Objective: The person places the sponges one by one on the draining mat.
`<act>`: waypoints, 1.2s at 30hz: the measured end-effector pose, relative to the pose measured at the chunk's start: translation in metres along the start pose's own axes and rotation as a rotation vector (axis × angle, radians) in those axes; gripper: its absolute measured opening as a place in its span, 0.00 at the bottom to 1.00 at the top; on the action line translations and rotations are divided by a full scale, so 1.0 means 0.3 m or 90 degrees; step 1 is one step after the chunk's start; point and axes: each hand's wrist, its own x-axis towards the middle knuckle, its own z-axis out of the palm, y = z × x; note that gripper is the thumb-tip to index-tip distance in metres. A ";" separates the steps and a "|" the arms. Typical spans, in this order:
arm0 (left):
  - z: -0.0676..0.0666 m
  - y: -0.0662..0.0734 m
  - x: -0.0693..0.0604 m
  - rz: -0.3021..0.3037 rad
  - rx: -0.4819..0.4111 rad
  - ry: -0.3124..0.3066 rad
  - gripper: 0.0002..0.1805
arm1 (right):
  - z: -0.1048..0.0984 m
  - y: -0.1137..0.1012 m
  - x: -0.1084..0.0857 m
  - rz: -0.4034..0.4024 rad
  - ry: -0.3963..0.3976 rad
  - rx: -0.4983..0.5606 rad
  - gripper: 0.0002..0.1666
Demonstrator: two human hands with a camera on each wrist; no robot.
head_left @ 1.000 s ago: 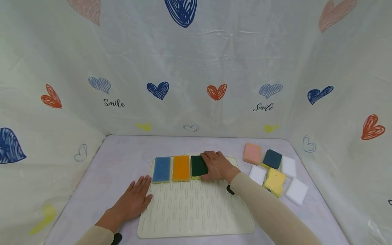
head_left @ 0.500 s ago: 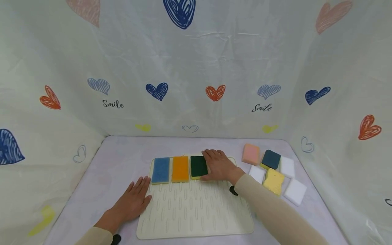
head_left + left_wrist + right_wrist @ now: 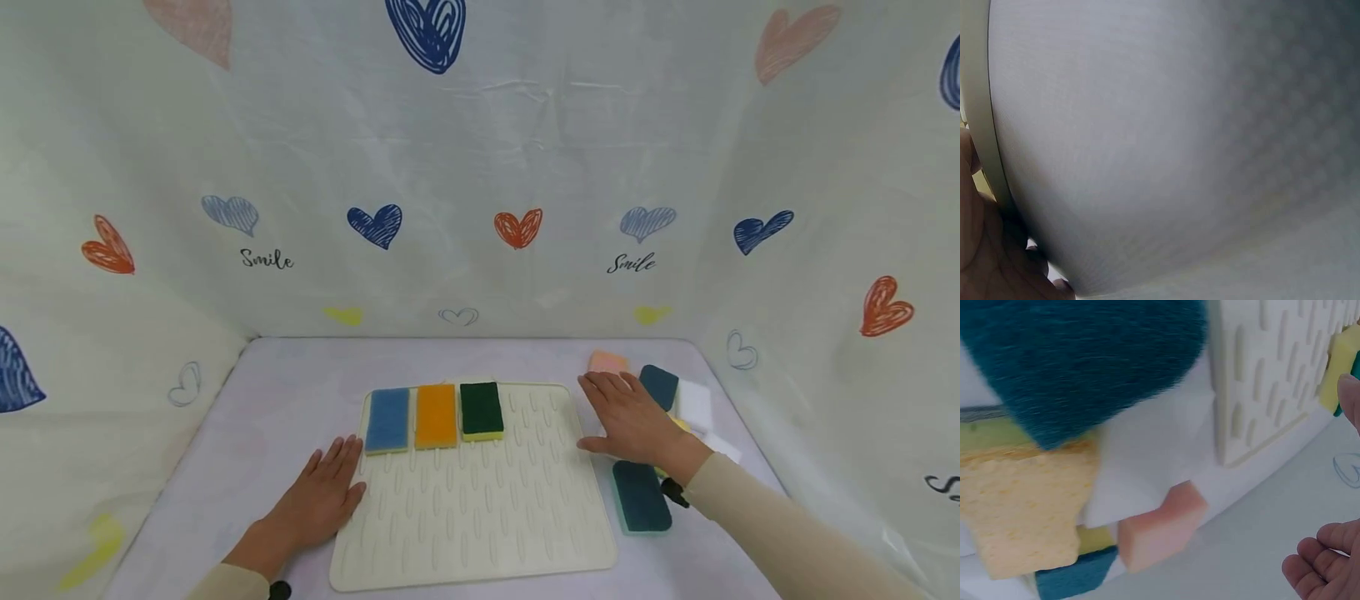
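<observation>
A blue sponge (image 3: 387,420), an orange sponge (image 3: 436,415) and a dark green sponge with a yellow underside (image 3: 482,409) lie in a row along the back of the cream ribbed mat (image 3: 472,517). My left hand (image 3: 318,492) lies flat at the mat's left edge, fingers straight. Over the table beside the mat's right edge is my right hand (image 3: 633,421), fingers spread and holding nothing, just in front of the pink sponge (image 3: 608,362). In the right wrist view, the right hand (image 3: 1329,562) is apart from the pink sponge (image 3: 1163,528).
Right of the mat lie a dark teal sponge (image 3: 642,497), another teal one (image 3: 659,387), a white sponge (image 3: 694,406) and a yellow sponge (image 3: 1025,506), partly hidden by the right arm in the head view. A curtain with hearts (image 3: 480,150) stands behind and beside the table.
My right hand has let go of the dark green sponge and moved right, off the mat toward the loose sponges. The left hand stays at the mat's edge.
</observation>
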 end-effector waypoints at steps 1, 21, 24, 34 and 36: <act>0.000 -0.001 -0.001 -0.001 -0.001 -0.002 0.40 | -0.001 0.011 -0.025 -0.006 0.001 -0.013 0.63; 0.008 0.004 0.000 -0.006 0.021 0.010 0.40 | 0.015 0.050 -0.358 -0.036 -0.102 0.009 0.67; 0.009 0.004 0.000 -0.006 0.024 0.013 0.40 | 0.039 0.049 -0.374 -0.044 -0.115 0.004 0.67; 0.009 0.012 -0.003 -0.011 0.022 0.013 0.40 | 0.067 0.051 -0.384 -0.029 -0.143 0.004 0.66; 0.008 0.013 -0.003 -0.011 0.026 0.013 0.40 | 0.070 0.051 -0.384 -0.021 -0.147 0.011 0.67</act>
